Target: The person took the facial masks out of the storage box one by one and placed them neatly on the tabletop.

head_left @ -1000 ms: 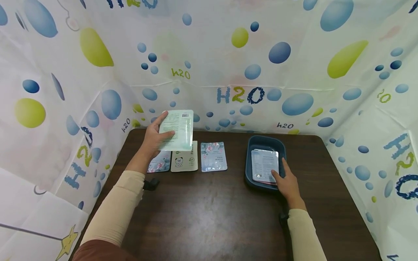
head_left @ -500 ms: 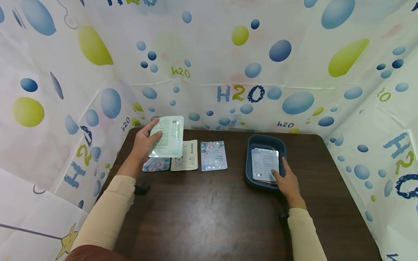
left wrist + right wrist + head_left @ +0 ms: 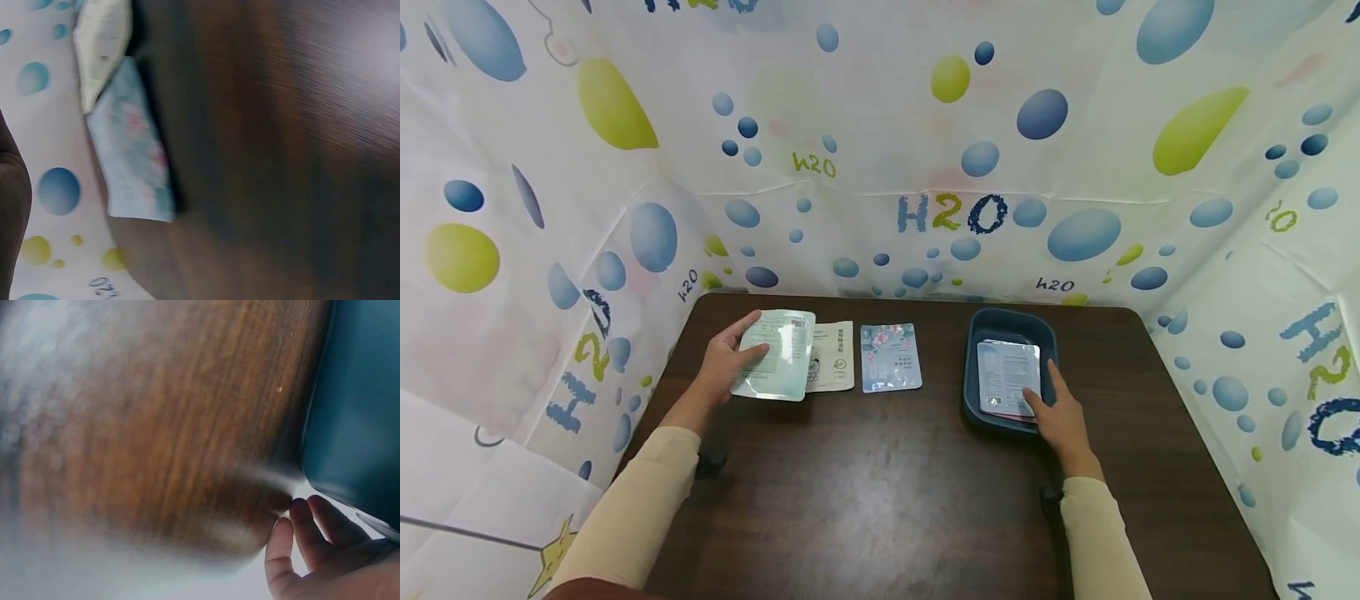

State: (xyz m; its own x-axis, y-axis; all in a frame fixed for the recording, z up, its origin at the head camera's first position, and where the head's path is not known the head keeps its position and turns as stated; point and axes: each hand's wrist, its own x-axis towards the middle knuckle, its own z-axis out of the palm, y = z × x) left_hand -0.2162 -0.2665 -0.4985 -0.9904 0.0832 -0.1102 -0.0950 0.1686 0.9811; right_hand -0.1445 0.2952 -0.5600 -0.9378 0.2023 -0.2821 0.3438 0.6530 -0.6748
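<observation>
My left hand (image 3: 721,360) pinches a pale green sheet mask packet (image 3: 777,354) at its left side, thumb on the printed face. Just right of it lies a cream packet (image 3: 832,358), partly covered in the head view. A blue floral packet (image 3: 134,150) lies flat beside the cream one in the left wrist view; in the head view the green packet hides it. My right hand (image 3: 1063,421) holds the right side of a dark blue tray (image 3: 1011,321), thumb over the rim and fingers against the outer wall. Stacked packets (image 3: 1009,379) lie in the tray.
Another blue floral packet (image 3: 891,357) lies between the cream packet and the tray. The dark wooden table (image 3: 880,500) is enclosed at its back and sides by a white patterned cloth (image 3: 880,108).
My left hand has moved left and down with the green packet, to just over the leftmost floral packet. More of the cream packet now shows. My right hand and the tray stay put.
</observation>
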